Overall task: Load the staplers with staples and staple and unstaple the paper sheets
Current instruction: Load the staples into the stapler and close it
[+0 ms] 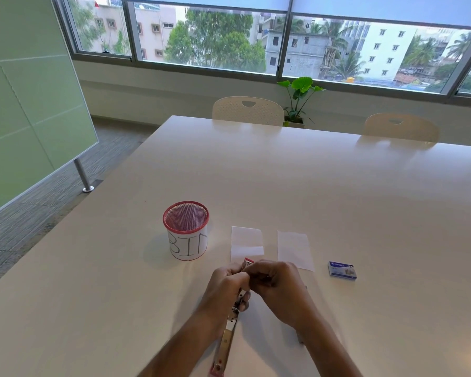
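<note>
Low in the frame, both hands, left hand (226, 285) and right hand (276, 284), pinch the opened red-and-metal stapler (230, 326), apparently mid-loading; two white paper sheets (247, 242) lie unstapled.

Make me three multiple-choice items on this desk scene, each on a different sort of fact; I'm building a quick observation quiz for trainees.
1. Where does the staple box lie?
A. Right of both paper sheets
B. Inside the mesh cup
C. Left of the mesh cup

2. How many paper sheets lie on the table?
A. One
B. Two
C. Four

3. What state is the stapler in?
A. Lying untouched by the cup
B. Swung open and held in both hands
C. Standing in the cup

Answers: 1 A, the box sits past the right sheet. 2 B, the left sheet and the right one. 3 B, the left hand and right hand meet on it, opened out long.
</note>
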The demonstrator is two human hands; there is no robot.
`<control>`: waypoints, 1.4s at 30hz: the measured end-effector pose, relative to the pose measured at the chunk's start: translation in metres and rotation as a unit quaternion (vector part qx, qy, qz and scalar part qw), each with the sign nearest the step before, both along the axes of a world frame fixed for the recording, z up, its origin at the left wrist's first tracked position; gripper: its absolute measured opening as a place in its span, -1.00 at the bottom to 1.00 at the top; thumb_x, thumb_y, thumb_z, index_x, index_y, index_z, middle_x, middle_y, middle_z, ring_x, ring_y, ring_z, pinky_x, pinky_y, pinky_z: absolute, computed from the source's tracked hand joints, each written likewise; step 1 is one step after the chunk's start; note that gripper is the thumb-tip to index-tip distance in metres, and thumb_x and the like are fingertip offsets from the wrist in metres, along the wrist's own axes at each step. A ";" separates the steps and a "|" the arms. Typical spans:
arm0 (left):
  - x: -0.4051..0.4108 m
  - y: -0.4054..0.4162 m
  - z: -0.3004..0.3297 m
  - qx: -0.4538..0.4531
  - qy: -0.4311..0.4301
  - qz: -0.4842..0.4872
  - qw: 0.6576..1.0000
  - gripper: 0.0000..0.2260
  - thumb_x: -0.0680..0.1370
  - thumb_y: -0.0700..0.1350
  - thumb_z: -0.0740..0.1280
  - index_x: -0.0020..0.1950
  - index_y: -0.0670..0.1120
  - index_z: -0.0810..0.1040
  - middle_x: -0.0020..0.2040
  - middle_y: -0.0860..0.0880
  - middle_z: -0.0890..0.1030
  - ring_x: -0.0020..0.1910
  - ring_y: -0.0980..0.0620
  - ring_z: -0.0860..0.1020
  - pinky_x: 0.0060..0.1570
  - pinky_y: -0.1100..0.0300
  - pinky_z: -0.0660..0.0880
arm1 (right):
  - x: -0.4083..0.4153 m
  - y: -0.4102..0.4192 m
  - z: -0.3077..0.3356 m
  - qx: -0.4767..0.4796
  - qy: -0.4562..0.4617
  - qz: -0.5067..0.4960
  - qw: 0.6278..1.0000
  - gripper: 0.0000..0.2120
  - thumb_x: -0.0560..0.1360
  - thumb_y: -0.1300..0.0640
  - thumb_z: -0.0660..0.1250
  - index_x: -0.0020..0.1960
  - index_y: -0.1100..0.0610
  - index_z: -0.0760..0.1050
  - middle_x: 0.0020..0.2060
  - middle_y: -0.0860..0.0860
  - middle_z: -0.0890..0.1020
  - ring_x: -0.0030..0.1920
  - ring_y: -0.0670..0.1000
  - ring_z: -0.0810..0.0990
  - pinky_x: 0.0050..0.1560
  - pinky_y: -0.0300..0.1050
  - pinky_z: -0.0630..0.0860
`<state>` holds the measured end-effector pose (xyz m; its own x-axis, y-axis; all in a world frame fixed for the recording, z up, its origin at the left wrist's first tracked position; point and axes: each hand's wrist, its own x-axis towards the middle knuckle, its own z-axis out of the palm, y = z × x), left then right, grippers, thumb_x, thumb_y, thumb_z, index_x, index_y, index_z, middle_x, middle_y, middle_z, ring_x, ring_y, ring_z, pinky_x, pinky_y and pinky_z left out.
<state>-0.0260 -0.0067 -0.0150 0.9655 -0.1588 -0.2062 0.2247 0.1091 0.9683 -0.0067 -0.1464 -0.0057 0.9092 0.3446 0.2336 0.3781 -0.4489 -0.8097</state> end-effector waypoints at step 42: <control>-0.005 -0.005 0.001 0.002 -0.026 -0.035 0.999 -0.69 0.40 -0.23 0.24 0.05 0.01 0.63 -0.35 -0.02 0.47 -0.37 0.12 0.45 -0.39 0.26 0.43 | 0.003 -0.001 0.002 0.223 0.186 -0.093 0.952 -0.83 0.38 0.43 0.42 -0.07 0.26 0.55 -0.33 0.12 0.53 -0.44 0.01 0.49 -0.45 -0.16 0.40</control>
<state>-0.0311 -0.0118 -0.0135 0.9615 -0.2251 -0.1573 0.1816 0.0912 0.9791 -0.0034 -0.1474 -0.0040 0.9932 0.1120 -0.0316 -0.0248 -0.0610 -0.9978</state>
